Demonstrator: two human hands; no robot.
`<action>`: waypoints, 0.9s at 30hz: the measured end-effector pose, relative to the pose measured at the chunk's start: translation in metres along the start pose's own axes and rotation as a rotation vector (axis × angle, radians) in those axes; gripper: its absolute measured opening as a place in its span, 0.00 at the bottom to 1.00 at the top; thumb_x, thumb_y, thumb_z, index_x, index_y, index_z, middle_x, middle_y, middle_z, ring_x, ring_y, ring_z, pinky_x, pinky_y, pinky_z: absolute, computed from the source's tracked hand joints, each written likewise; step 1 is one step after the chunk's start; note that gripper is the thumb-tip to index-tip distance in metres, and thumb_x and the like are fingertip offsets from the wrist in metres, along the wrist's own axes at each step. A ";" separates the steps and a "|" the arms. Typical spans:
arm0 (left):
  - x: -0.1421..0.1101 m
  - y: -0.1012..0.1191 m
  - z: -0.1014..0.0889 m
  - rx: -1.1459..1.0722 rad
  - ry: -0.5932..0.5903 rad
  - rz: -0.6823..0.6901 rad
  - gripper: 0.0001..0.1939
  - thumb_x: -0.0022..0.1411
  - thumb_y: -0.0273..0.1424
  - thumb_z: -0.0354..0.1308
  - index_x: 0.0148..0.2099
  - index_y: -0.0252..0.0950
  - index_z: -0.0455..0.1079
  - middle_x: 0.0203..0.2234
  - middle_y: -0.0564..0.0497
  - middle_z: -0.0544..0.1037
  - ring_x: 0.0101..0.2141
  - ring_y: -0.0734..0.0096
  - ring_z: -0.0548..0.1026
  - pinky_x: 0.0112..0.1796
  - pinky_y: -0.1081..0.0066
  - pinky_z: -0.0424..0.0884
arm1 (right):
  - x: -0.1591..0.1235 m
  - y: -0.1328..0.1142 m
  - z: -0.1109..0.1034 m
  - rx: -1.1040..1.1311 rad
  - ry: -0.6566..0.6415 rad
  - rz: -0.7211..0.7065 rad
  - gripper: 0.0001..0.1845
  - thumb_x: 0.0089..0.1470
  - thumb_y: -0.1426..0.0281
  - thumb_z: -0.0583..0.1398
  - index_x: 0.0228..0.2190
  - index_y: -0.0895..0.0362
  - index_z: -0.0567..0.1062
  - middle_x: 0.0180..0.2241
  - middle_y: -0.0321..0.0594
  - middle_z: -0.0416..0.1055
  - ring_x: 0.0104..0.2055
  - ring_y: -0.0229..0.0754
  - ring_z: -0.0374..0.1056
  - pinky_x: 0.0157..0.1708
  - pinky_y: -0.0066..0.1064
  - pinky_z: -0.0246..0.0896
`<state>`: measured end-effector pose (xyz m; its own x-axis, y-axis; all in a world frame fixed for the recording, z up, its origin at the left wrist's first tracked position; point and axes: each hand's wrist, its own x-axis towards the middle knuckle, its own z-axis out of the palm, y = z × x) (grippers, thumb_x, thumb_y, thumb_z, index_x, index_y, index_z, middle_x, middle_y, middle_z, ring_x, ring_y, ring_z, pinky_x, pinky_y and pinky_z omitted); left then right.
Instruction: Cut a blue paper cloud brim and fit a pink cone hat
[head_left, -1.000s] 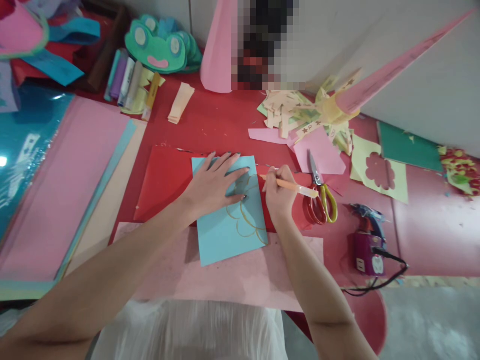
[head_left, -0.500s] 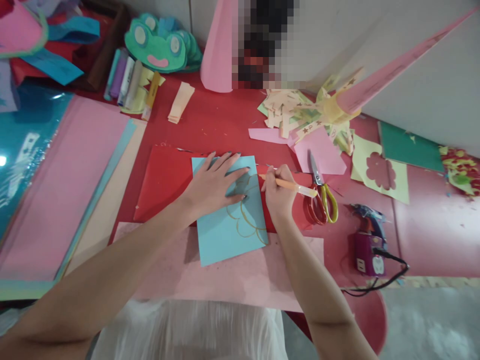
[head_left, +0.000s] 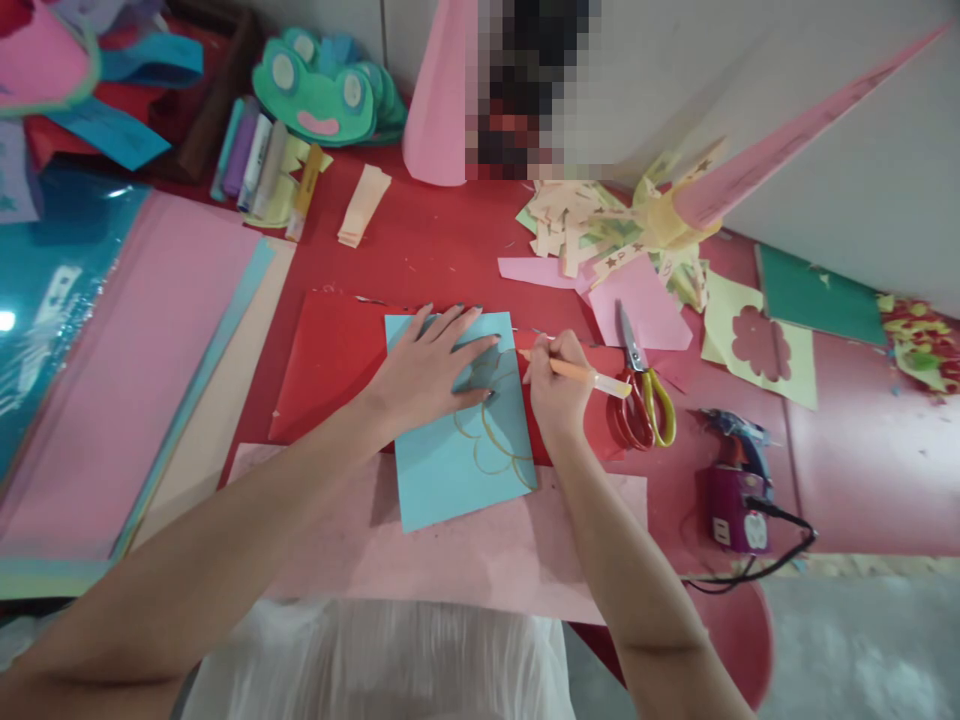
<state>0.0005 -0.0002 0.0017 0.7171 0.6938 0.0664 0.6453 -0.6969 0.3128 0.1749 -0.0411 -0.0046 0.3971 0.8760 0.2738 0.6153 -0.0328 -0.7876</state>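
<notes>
1. Head view: the left hand (head_left: 427, 372) lies flat, fingers spread and open, pressing on the upper part of a light blue paper sheet (head_left: 457, 455) near the centre of a red table (head_left: 435, 250).
2. The right hand (head_left: 559, 388), at 3 o'clock from the left hand, has its fingers closed around an orange pen (head_left: 577, 373); the pen's tip meets the blue sheet's upper right edge, its capped end pointing to 3 o'clock.
3. Curved yellow-brown scalloped lines (head_left: 495, 430) are drawn on the blue sheet, just below the left fingertips and beside the right hand.
4. The blue sheet overlaps a red paper sheet (head_left: 330, 365) at its 9 o'clock and a pale pink sheet (head_left: 480, 560) at its 6 o'clock.
5. Scissors with red and yellow handles (head_left: 641, 395) lie just beside the pen's end, at 3 o'clock from the right hand.
6. A glue gun (head_left: 739, 480) with a black cord sits at 4 o'clock from the scissors, well apart from both hands.
7. A yellow sheet with a flower-shaped cut-out (head_left: 757, 345) lies at 2 o'clock from the scissors; a heap of paper scraps (head_left: 592, 230) lies at 12 o'clock from the right hand.
8. A green frog mask (head_left: 319, 95) rests at 11 o'clock, above a row of glue sticks (head_left: 259, 165).
9. Large pink paper sheets (head_left: 127, 370) are stacked at 9 o'clock.
10. A pink paper cone (head_left: 442, 100) stands at 12 o'clock.
</notes>
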 end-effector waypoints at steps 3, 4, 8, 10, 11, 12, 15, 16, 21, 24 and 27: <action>0.000 0.000 0.000 -0.005 -0.008 -0.004 0.29 0.61 0.44 0.53 0.62 0.40 0.60 0.65 0.42 0.55 0.63 0.52 0.54 0.61 0.50 0.45 | 0.000 -0.001 -0.001 0.053 -0.009 -0.002 0.17 0.57 0.67 0.54 0.20 0.53 0.53 0.11 0.25 0.58 0.15 0.32 0.58 0.22 0.25 0.56; 0.000 0.000 0.000 -0.007 -0.008 -0.006 0.29 0.61 0.44 0.53 0.62 0.40 0.59 0.65 0.42 0.55 0.63 0.52 0.54 0.61 0.50 0.45 | 0.000 -0.001 -0.001 0.069 -0.012 -0.005 0.17 0.57 0.66 0.54 0.20 0.53 0.54 0.11 0.25 0.58 0.14 0.32 0.58 0.22 0.25 0.56; 0.000 0.001 -0.001 -0.013 -0.010 -0.005 0.29 0.62 0.44 0.53 0.62 0.39 0.60 0.65 0.41 0.54 0.63 0.52 0.53 0.61 0.50 0.44 | -0.001 -0.002 -0.002 0.075 0.028 -0.015 0.18 0.58 0.66 0.54 0.20 0.53 0.53 0.11 0.24 0.58 0.14 0.32 0.59 0.21 0.25 0.57; 0.000 0.001 -0.001 -0.012 -0.016 -0.007 0.29 0.62 0.44 0.53 0.62 0.39 0.60 0.65 0.41 0.54 0.63 0.52 0.53 0.61 0.50 0.44 | -0.001 -0.003 -0.002 0.084 0.063 -0.008 0.18 0.58 0.66 0.53 0.20 0.53 0.53 0.11 0.24 0.58 0.14 0.32 0.59 0.20 0.25 0.56; 0.000 0.001 -0.001 -0.009 -0.018 -0.009 0.29 0.62 0.44 0.52 0.62 0.39 0.60 0.65 0.41 0.54 0.63 0.52 0.53 0.61 0.51 0.44 | -0.002 -0.003 -0.002 0.090 0.068 -0.005 0.18 0.58 0.66 0.53 0.20 0.52 0.52 0.11 0.25 0.58 0.14 0.31 0.58 0.20 0.25 0.56; 0.000 0.001 -0.001 -0.004 -0.019 -0.010 0.29 0.62 0.45 0.52 0.62 0.39 0.59 0.65 0.42 0.54 0.63 0.53 0.53 0.61 0.51 0.44 | -0.002 -0.003 -0.002 0.093 0.060 -0.005 0.18 0.58 0.65 0.54 0.20 0.52 0.53 0.11 0.25 0.59 0.14 0.31 0.58 0.19 0.24 0.56; 0.000 0.001 0.000 0.003 -0.014 -0.008 0.29 0.62 0.45 0.53 0.62 0.40 0.59 0.65 0.42 0.54 0.63 0.53 0.53 0.61 0.51 0.44 | -0.002 -0.003 -0.001 0.084 -0.002 -0.012 0.18 0.57 0.66 0.54 0.20 0.53 0.53 0.11 0.25 0.60 0.14 0.31 0.59 0.20 0.24 0.56; 0.000 0.000 0.000 0.000 -0.010 -0.005 0.29 0.62 0.45 0.53 0.62 0.40 0.59 0.65 0.42 0.54 0.63 0.53 0.53 0.61 0.51 0.44 | -0.002 -0.002 -0.001 0.075 -0.018 -0.015 0.18 0.57 0.66 0.55 0.20 0.53 0.54 0.11 0.25 0.60 0.14 0.31 0.59 0.20 0.24 0.56; 0.000 0.000 0.000 -0.014 0.006 -0.001 0.29 0.62 0.44 0.53 0.62 0.39 0.60 0.64 0.42 0.55 0.63 0.52 0.54 0.61 0.50 0.45 | -0.001 -0.001 0.000 0.041 -0.027 -0.018 0.18 0.56 0.67 0.54 0.20 0.53 0.53 0.12 0.25 0.58 0.14 0.32 0.60 0.20 0.25 0.56; 0.000 0.000 0.001 -0.015 0.011 0.001 0.29 0.62 0.44 0.53 0.62 0.39 0.60 0.64 0.42 0.55 0.63 0.52 0.54 0.61 0.50 0.45 | -0.001 -0.002 0.000 0.059 -0.027 -0.022 0.18 0.56 0.67 0.55 0.19 0.53 0.53 0.12 0.25 0.58 0.14 0.32 0.60 0.21 0.25 0.57; 0.000 0.000 0.001 -0.019 0.017 0.005 0.29 0.61 0.43 0.54 0.62 0.39 0.60 0.64 0.41 0.55 0.63 0.51 0.55 0.61 0.49 0.46 | 0.000 -0.002 0.000 0.082 -0.055 -0.027 0.18 0.56 0.67 0.55 0.19 0.53 0.53 0.11 0.25 0.58 0.14 0.32 0.59 0.21 0.25 0.57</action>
<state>0.0005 -0.0004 0.0009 0.7157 0.6933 0.0842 0.6365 -0.6971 0.3301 0.1732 -0.0412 -0.0030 0.3420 0.9010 0.2669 0.5664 0.0290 -0.8236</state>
